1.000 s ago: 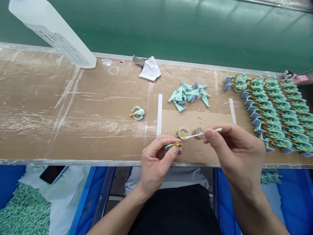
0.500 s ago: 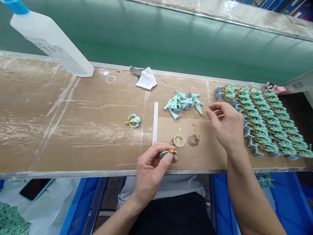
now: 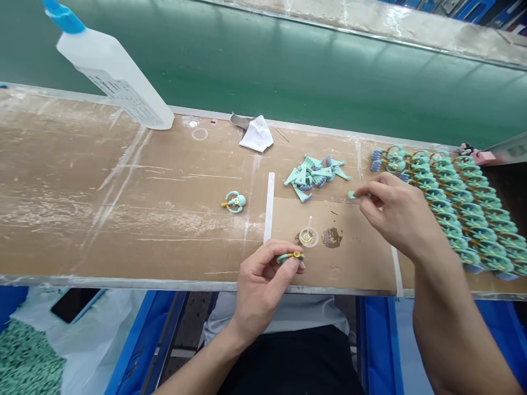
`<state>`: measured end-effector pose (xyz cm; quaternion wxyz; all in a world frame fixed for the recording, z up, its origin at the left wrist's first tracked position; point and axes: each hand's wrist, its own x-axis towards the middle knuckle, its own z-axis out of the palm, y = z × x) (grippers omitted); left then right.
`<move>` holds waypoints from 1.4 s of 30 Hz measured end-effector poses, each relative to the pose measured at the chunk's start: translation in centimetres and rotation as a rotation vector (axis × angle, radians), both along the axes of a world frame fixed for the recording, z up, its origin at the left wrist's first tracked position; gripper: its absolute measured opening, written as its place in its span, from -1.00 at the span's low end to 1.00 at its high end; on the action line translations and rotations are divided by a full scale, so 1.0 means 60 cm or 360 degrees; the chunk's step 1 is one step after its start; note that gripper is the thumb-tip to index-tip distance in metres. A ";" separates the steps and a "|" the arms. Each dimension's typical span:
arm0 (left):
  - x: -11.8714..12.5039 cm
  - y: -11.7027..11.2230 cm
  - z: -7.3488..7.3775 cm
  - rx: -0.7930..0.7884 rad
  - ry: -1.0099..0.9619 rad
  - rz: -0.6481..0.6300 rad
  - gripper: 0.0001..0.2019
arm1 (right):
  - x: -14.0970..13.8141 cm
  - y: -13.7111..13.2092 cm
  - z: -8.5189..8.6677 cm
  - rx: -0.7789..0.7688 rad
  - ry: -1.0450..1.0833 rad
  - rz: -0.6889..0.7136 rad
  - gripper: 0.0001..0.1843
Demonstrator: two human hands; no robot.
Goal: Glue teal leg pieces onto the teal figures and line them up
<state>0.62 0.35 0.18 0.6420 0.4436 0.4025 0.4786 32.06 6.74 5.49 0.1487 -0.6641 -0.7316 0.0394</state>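
Observation:
My left hand pinches a small teal toy part with a yellow ring near the bench's front edge. My right hand is closed on a small teal piece, just right of a loose pile of teal leg pieces. Between the hands, a small glue cup with a white stick standing in it sits on a cardboard sheet, beside a brown glue stain.
Rows of assembled teal figures fill the right of the bench. A single teal figure lies left of centre. A white bottle with a blue cap and a crumpled white cloth sit at the back. A green conveyor belt runs behind.
My right hand left the white stick in the glue cup, reached toward the teal pile and closed on a small teal piece. My left hand kept its part.

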 end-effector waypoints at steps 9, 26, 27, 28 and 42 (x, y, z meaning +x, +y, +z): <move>-0.001 0.000 0.000 -0.0005 0.0019 -0.0025 -0.89 | -0.036 -0.009 0.014 -0.0318 0.0411 0.0244 -0.72; 0.001 -0.010 -0.004 0.0188 0.0114 0.0064 -0.89 | -0.073 -0.079 -0.022 -0.0179 0.0685 -0.0130 -0.79; 0.002 -0.011 -0.005 0.0203 0.0120 0.0068 -0.88 | -0.084 -0.095 -0.020 -0.0250 0.0933 -0.0210 -0.77; 0.002 -0.013 -0.005 0.0222 0.0128 0.0071 -0.87 | -0.097 -0.111 -0.019 -0.0347 0.1219 -0.0287 -0.72; 0.005 -0.014 -0.007 0.0408 0.0254 0.0161 -0.78 | -0.194 -0.182 -0.045 -0.0943 0.2501 -0.0420 -0.58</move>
